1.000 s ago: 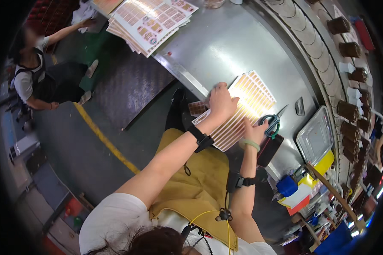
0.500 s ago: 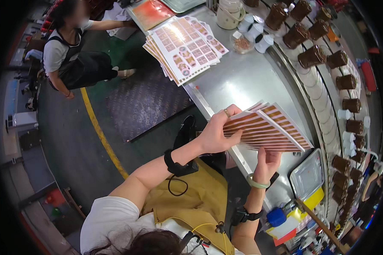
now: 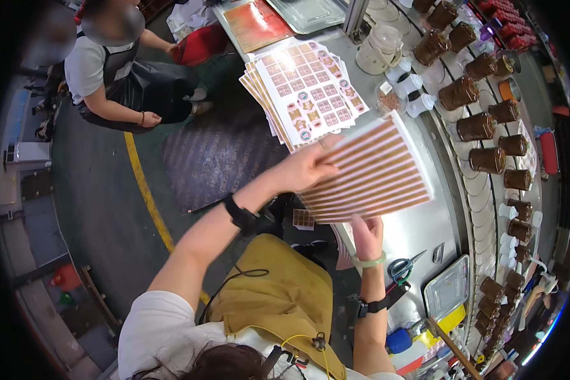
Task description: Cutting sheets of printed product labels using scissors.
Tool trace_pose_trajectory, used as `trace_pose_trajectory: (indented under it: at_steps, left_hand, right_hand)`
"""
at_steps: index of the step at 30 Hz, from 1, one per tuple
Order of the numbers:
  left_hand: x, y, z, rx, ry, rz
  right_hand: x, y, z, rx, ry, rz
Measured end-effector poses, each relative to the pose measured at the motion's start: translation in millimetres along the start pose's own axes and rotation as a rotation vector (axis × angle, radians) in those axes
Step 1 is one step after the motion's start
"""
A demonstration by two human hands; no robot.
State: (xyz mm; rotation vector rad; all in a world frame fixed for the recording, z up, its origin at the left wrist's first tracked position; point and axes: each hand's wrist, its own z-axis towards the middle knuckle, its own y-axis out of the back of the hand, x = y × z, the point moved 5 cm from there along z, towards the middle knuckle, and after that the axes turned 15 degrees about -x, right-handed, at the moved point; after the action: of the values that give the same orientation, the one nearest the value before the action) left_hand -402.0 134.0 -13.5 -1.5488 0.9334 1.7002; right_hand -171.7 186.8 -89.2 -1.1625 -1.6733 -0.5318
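Stack of brown-striped label sheets (image 3: 373, 171) held above the steel counter (image 3: 418, 234), left hand (image 3: 307, 168) pinching its left edge, right hand (image 3: 366, 235) gripping the near edge from beneath, printed sticker sheets (image 3: 307, 88) lying farther left.

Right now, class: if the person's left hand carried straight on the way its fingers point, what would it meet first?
The left hand, gripping the striped sticker sheets, points toward the spread stack of label sheets on the steel table. That stack probably comes first, though depth is unclear.
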Motion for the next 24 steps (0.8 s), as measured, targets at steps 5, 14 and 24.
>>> trace_pose_trajectory:
  at_steps: [5, 14, 24]
  left_hand:
    - [-7, 89, 74, 0.427, 0.172, 0.495]
    - [65, 104, 191, 0.209, -0.608, 1.134]
    - [230, 200, 77, -0.759, 0.720, -0.451]
  right_hand:
    - [77, -70, 38, 0.034, -0.044, 0.285]
    - [-87, -149, 170, -0.477, -0.086, -0.048]
    - [-83, -136, 189, -0.875, -0.136, -0.676]
